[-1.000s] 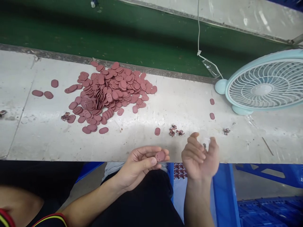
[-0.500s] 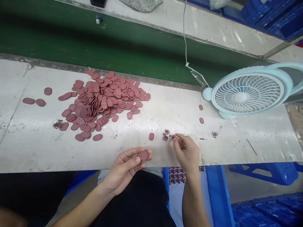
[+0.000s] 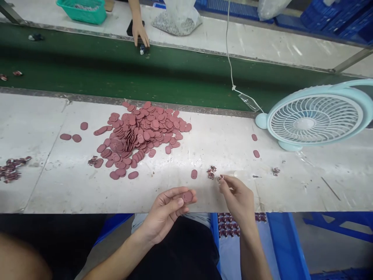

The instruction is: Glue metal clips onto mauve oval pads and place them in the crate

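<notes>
My left hand (image 3: 170, 212) holds a reddish oval disc (image 3: 187, 196) between thumb and fingers, near the table's front edge. My right hand (image 3: 237, 194) pinches a small dark-red and white piece (image 3: 222, 177) at its fingertips. Just left of those fingertips lies a little cluster of similar pieces (image 3: 211, 172). One loose oval disc (image 3: 194, 174) rests on the white table between my hands. Farther left spreads a large pile of the same discs (image 3: 145, 130).
A light blue fan (image 3: 314, 118) stands at the right. Beyond the table runs a green belt (image 3: 175, 83), where another person's hand (image 3: 140, 31) touches a small dark item. Below the table edge is a blue-rimmed tray (image 3: 287, 245) with rows of small pieces.
The view has shifted, showing more at the far side and left. My right fingers now have a small piece lifted between them. Another person's hand has come into view. My left hand keeps its disc.
</notes>
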### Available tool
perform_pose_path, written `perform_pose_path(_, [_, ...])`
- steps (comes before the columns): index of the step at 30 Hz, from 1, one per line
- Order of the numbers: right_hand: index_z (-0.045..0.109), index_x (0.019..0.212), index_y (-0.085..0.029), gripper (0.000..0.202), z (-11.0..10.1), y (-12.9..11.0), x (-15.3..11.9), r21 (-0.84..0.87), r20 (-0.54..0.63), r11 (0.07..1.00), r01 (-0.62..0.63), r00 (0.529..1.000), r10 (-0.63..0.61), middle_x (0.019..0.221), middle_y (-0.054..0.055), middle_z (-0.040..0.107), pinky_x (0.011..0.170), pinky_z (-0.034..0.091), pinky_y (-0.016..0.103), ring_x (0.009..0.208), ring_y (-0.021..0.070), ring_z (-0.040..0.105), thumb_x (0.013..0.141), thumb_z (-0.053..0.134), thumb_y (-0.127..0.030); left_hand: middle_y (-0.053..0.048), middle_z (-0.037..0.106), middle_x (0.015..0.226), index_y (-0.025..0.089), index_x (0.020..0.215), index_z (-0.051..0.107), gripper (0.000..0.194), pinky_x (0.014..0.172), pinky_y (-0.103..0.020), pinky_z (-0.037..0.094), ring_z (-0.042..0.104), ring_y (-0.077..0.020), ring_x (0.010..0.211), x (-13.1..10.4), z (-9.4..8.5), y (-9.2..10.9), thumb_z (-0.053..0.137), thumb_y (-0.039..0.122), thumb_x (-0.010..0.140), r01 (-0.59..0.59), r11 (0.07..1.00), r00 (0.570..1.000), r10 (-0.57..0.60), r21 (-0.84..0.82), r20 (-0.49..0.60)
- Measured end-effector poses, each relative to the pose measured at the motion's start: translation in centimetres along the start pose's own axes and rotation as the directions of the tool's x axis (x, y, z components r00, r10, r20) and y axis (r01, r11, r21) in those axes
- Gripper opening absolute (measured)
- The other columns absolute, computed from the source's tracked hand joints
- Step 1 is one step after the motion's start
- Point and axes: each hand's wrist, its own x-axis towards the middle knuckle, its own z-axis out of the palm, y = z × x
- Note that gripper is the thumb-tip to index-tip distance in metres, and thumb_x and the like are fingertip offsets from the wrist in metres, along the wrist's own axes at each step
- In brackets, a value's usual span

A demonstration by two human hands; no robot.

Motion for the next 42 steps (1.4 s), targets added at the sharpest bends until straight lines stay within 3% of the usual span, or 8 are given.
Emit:
perform_pose_path(2, [0.074, 0.100, -0.023, 0.021, 0.6, -1.4, -1.8, 0.296, 0.047, 0.952, -0.077, 0.997, 0.066, 0.087, 0.006, 0.075, 0.065, 0.062, 0.036, 0.074, 0.0219, 0.072, 0.087, 0.069, -0.038, -0.012, 0.076, 0.117, 0.019, 0.104, 0.077, 0.024, 0.077, -0.023, 0.057, 0.072, -0.0235, 0.106, -0.1, 0.3, -0.1, 0.079, 0.022, 0.081, -0.043, 0.997, 0.999, 0.045, 0.057, -0.020])
perform_pose_path(5, [0.076, 0.097, -0.028, 0.013, 1.6, -3.4, -4.3, 0.485, 0.134, 0.874, -0.036, 0.990, -0.034, 0.085, 0.003, 0.076, 0.060, 0.063, 0.033, 0.072, 0.0218, 0.073, 0.085, 0.072, -0.030, -0.011, 0.077, 0.116, 0.020, 0.103, 0.078, 0.025, 0.080, -0.029, 0.058, 0.071, -0.0262, 0.108, -0.2, 0.6, -0.4, 0.080, 0.022, 0.079, -0.131, 0.977, 0.991, 0.135, 0.166, -0.014])
perform_pose_path(10, [0.076, 0.101, -0.031, 0.019, 2.4, -5.1, -5.6, 0.470, 0.199, 0.882, 0.035, 0.969, -0.144, 0.091, 0.002, 0.075, 0.069, 0.064, 0.034, 0.080, 0.0216, 0.073, 0.086, 0.069, -0.021, -0.010, 0.075, 0.120, 0.021, 0.108, 0.076, 0.025, 0.096, -0.039, 0.056, 0.071, -0.0257, 0.108, -0.3, 0.4, -1.1, 0.076, 0.018, 0.083, -0.198, 0.955, 0.979, 0.183, 0.220, 0.088])
perform_pose_path(19, [0.075, 0.103, -0.028, 0.017, 2.3, -5.3, -5.2, 0.468, 0.220, 0.884, 0.027, 0.965, -0.146, 0.090, 0.002, 0.073, 0.069, 0.063, 0.029, 0.081, 0.0190, 0.073, 0.088, 0.069, -0.021, -0.010, 0.076, 0.118, 0.020, 0.109, 0.071, 0.028, 0.095, -0.037, 0.056, 0.072, -0.0246, 0.107, -0.1, 0.5, -0.9, 0.077, 0.015, 0.082, -0.203, 0.953, 0.978, 0.187, 0.225, 0.091])
perform_pose_path(24, [0.075, 0.103, -0.027, 0.017, 1.9, -5.5, -5.1, 0.461, 0.238, 0.887, 0.026, 0.959, -0.151, 0.092, 0.003, 0.074, 0.070, 0.063, 0.029, 0.081, 0.0180, 0.073, 0.088, 0.069, -0.022, -0.008, 0.078, 0.111, 0.020, 0.097, 0.069, 0.019, 0.095, -0.038, 0.054, 0.073, -0.0231, 0.102, 0.0, 0.5, -0.9, 0.078, 0.015, 0.081, -0.171, 0.967, 0.983, 0.154, 0.187, 0.098])
perform_pose_path(29, [0.075, 0.104, -0.029, 0.019, 1.7, -5.6, -5.1, 0.464, 0.229, 0.884, 0.057, 0.956, -0.181, 0.097, 0.002, 0.074, 0.072, 0.064, 0.031, 0.085, 0.0198, 0.073, 0.089, 0.068, -0.020, -0.007, 0.079, 0.091, 0.016, 0.076, 0.071, 0.008, 0.084, -0.033, 0.054, 0.071, -0.0185, 0.084, 0.1, 0.5, -1.0, 0.079, 0.018, 0.080, -0.164, 0.954, 0.986, 0.148, 0.251, 0.082])
perform_pose_path(34, [0.074, 0.102, -0.028, 0.018, 1.6, -5.4, -5.1, 0.476, 0.267, 0.879, 0.027, 0.948, -0.174, 0.093, 0.001, 0.073, 0.071, 0.063, 0.028, 0.081, 0.0175, 0.073, 0.088, 0.069, -0.018, -0.003, 0.076, 0.073, 0.016, 0.074, 0.075, 0.008, 0.072, -0.027, 0.052, 0.066, -0.0139, 0.069, 0.0, 0.7, -0.9, 0.080, 0.020, 0.078, -0.126, 0.960, 0.992, 0.116, 0.249, 0.052])
perform_pose_path(42, [0.074, 0.102, -0.026, 0.015, 1.6, -5.3, -5.2, 0.511, 0.272, 0.860, -0.007, 0.950, -0.154, 0.091, 0.001, 0.072, 0.069, 0.063, 0.028, 0.076, 0.0155, 0.071, 0.089, 0.068, -0.020, -0.004, 0.076, 0.072, 0.015, 0.073, 0.076, 0.012, 0.070, -0.026, 0.054, 0.067, -0.0141, 0.067, -0.2, 1.0, -1.1, 0.083, 0.023, 0.075, -0.098, 0.971, 0.995, 0.093, 0.217, 0.032])
